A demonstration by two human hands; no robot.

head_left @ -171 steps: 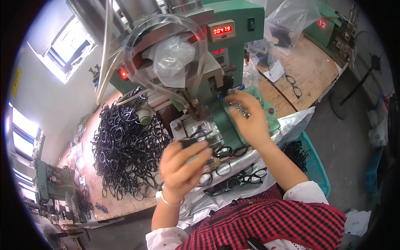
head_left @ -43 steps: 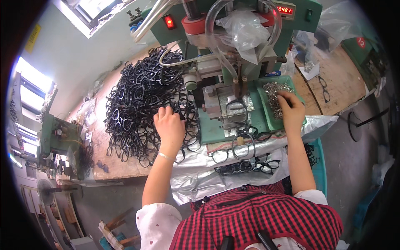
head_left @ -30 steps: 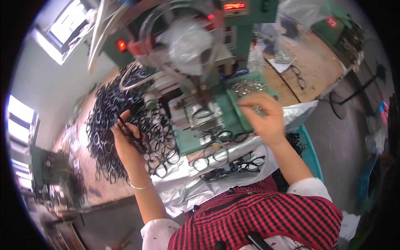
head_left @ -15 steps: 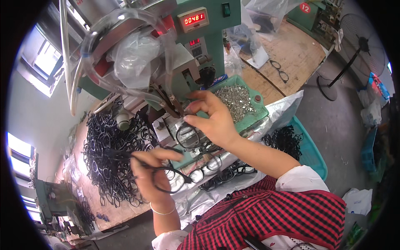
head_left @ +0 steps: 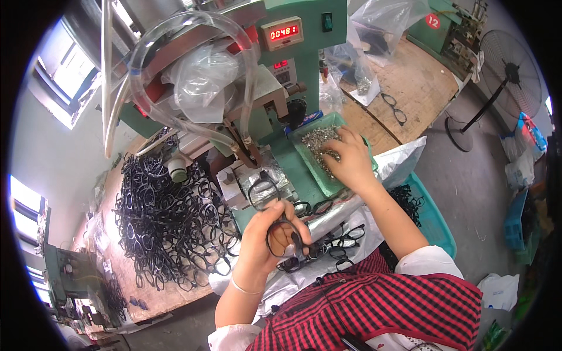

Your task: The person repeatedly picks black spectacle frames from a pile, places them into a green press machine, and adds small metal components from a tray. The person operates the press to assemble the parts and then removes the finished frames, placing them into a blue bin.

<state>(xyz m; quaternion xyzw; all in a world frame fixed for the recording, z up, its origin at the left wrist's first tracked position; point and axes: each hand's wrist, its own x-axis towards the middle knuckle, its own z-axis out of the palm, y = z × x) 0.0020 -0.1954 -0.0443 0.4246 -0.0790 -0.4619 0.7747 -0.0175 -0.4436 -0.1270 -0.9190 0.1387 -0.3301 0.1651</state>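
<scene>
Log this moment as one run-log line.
left hand: holds black eyeglass frame | right hand: in green tray of small metal parts | frame pile left

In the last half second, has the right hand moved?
Yes. The right hand left the eyeglass frame at the green machine and moved right, onto the tray of small metal parts.

Wood bench (head_left: pixel 410 88), grey floor (head_left: pixel 474 175), bright windows (head_left: pixel 26 210) left.
</scene>
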